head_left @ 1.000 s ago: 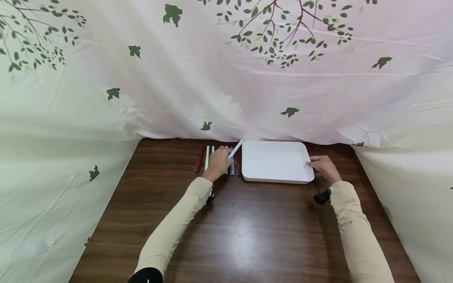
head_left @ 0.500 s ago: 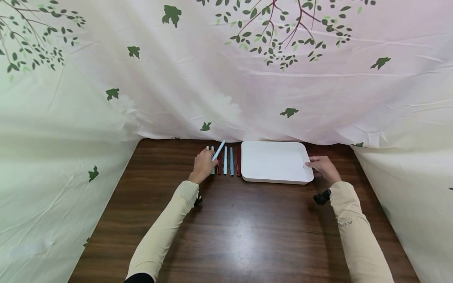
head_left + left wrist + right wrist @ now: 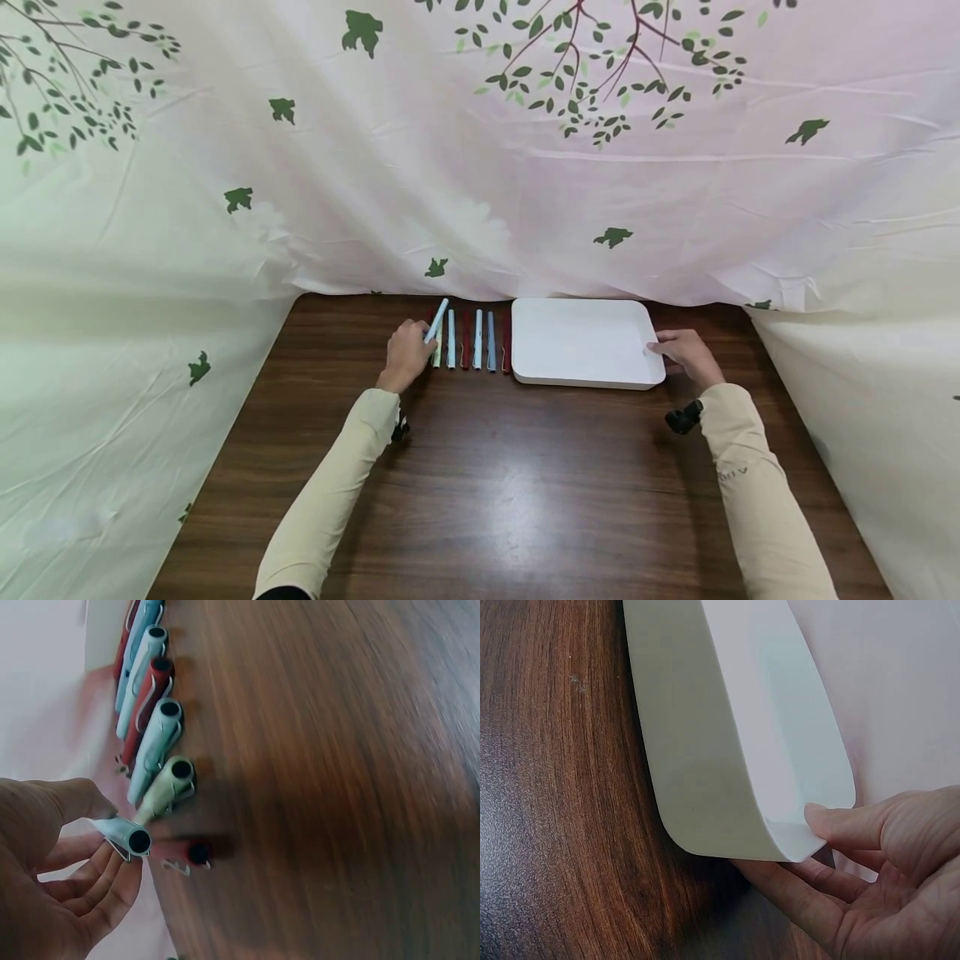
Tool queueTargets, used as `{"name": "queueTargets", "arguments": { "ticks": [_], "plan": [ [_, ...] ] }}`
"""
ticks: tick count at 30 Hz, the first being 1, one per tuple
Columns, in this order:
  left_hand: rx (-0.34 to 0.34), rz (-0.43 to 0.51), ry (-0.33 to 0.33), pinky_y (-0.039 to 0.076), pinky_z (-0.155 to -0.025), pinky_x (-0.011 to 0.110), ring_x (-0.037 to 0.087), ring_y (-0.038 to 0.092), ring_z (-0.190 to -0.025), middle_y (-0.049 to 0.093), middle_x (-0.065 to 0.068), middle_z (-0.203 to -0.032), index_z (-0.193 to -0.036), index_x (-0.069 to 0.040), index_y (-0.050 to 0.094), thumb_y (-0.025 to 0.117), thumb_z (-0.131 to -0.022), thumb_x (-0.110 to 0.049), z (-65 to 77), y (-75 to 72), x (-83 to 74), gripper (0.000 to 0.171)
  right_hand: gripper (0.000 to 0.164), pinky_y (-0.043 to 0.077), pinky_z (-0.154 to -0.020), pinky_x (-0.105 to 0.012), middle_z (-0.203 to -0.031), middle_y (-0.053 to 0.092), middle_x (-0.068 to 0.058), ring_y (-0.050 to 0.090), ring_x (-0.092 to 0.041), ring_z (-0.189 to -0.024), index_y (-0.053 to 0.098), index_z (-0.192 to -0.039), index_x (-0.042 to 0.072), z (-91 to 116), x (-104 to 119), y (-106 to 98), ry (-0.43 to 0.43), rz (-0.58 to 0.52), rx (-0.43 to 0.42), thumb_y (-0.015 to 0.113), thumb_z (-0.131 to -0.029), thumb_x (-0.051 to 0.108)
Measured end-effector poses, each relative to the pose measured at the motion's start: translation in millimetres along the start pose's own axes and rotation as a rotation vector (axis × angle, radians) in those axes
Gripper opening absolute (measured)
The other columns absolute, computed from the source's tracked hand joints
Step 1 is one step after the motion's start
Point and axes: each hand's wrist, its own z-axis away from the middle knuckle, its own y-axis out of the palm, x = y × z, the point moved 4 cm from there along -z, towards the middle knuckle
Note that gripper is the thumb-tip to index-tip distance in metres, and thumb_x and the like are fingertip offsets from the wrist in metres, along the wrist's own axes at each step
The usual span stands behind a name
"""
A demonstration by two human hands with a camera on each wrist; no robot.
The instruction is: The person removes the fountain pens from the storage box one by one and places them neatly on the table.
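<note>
My left hand pinches a light blue pen with a clip, tilted over the left end of a row of pens. In the left wrist view its dark round end faces the camera. Beneath it in that view lie a red pen, partly hidden, and a pale green pen. Farther along the row are a light blue pen, a red pen, and more blue and red ones. My right hand grips the right end of a white tray, thumb over the rim and fingers below outside.
The dark wooden table carries the pens and tray near its far edge. A white printed cloth hangs right behind them and along both sides. The rightmost red pen lies close beside the tray's left wall.
My left hand has moved left along the row with the light blue pen, uncovering the pens it was over. The right hand and tray have stayed put.
</note>
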Motion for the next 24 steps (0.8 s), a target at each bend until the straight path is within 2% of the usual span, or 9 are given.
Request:
{"name": "queueTargets", "arguments": {
  "ticks": [10, 18, 24],
  "plan": [
    [-0.040, 0.043, -0.064, 0.055, -0.067, 0.045, 0.032, 0.067, -0.076, 0.067, 0.019, -0.096, -0.105, 0.003, 0.070, 0.069, -0.090, -0.015, 0.0, -8.8, 25.4, 0.024, 0.063, 0.057, -0.082, -0.036, -0.147, 0.039, -0.032, 0.059, -0.029, -0.108, 0.031, -0.149, -0.008, -4, -2, -2, 0.032, -0.010, 0.010, 0.055, -0.099, 0.022],
    [0.003, 0.027, -0.103, 0.056, -0.071, 0.049, 0.035, 0.069, -0.082, 0.071, 0.020, -0.098, -0.105, 0.004, 0.070, 0.069, -0.090, -0.016, -3.8, -7.7, 42.0, 0.025, 0.062, 0.057, -0.080, -0.036, -0.143, 0.042, -0.033, 0.062, -0.024, -0.098, 0.032, -0.147, -0.011, -5, -1, -3, 0.019, -0.013, 0.014, 0.056, -0.099, 0.021],
    [0.074, 0.015, -0.153, 0.055, -0.070, 0.047, 0.033, 0.069, -0.084, 0.072, 0.019, -0.102, -0.110, 0.002, 0.070, 0.066, -0.092, -0.016, -3.4, -4.6, 52.5, 0.026, 0.064, 0.057, -0.084, -0.039, -0.145, 0.040, -0.033, 0.062, -0.026, -0.102, 0.031, -0.147, -0.011, -7, -1, -2, 0.027, -0.006, 0.027, 0.056, -0.099, 0.023]
  ]
}}
